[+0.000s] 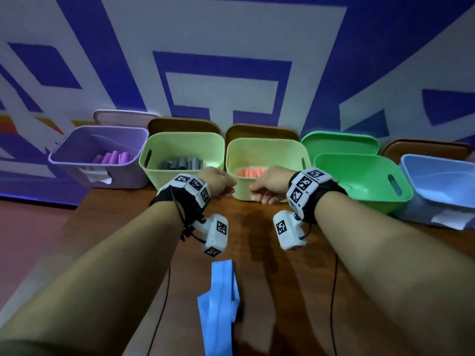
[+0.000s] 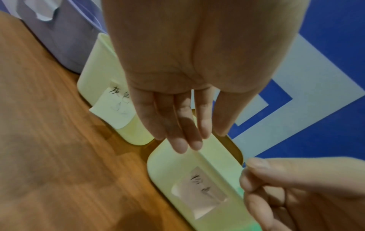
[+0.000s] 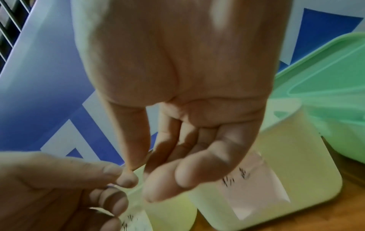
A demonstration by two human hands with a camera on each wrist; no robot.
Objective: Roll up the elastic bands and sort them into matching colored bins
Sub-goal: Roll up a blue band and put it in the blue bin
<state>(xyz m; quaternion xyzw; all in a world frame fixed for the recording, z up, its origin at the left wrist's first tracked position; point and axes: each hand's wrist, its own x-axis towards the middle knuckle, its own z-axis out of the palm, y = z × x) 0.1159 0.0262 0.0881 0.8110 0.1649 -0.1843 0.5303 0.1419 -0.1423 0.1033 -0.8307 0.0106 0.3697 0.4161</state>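
Head view shows us our left hand [image 1: 218,181] and right hand [image 1: 270,186] before the pale bin [image 1: 264,150] of orange rolls [image 1: 250,172], blue band [image 1: 221,304] lying near us; wrist views reveal both hands' fingers relaxed, holding nothing.

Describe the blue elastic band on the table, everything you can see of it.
The blue elastic band is a flat, wide, light blue strip, rubbery and smooth by its look. It is not rolled: it lies loose on the brown wooden table, folded over itself with overlapping layers, running toward the near edge and out of the picture. It sits between the two forearms, nearer the person than both hands. Neither hand touches it.
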